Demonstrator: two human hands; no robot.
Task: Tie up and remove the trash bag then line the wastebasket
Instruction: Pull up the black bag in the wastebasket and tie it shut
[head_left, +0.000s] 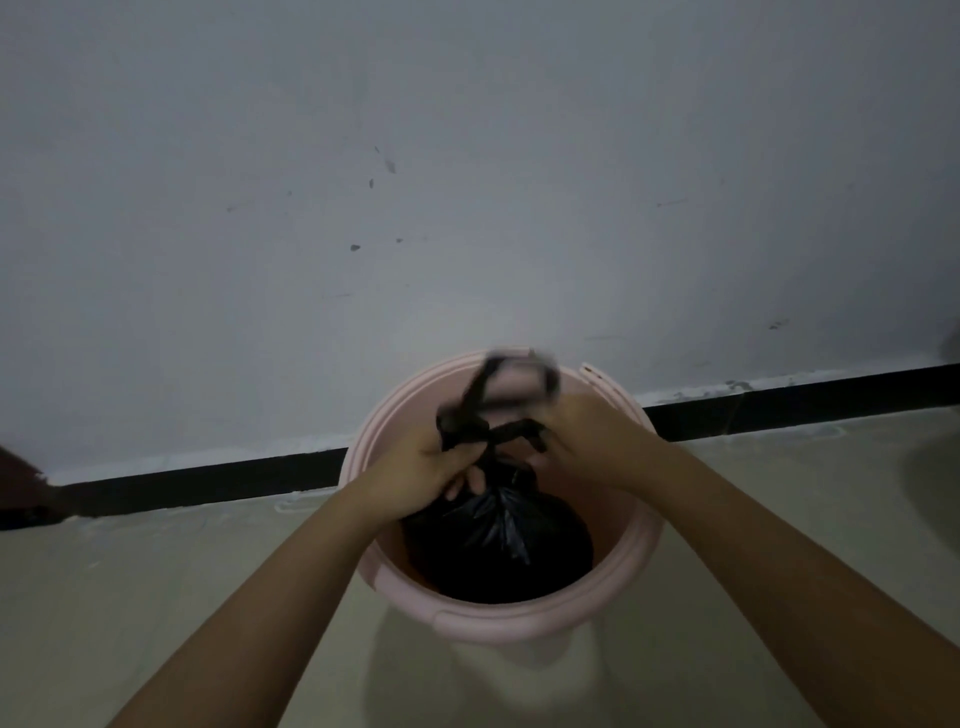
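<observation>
A pink round wastebasket (509, 618) stands on the floor against the wall. Inside it sits a full black trash bag (498, 540), its neck gathered and twisted above the rim. My left hand (421, 467) grips the left side of the gathered top. My right hand (576, 431) holds the other twisted tail, which loops up, blurred, over the far rim. Both hands are close together over the basket's mouth, with the crossing of the two tails between them.
A grey-white wall (467, 182) rises right behind the basket, with a black baseboard (208, 483) along its foot. Pale floor (156, 597) spreads on both sides. A dark brown object (21, 483) shows at the left edge.
</observation>
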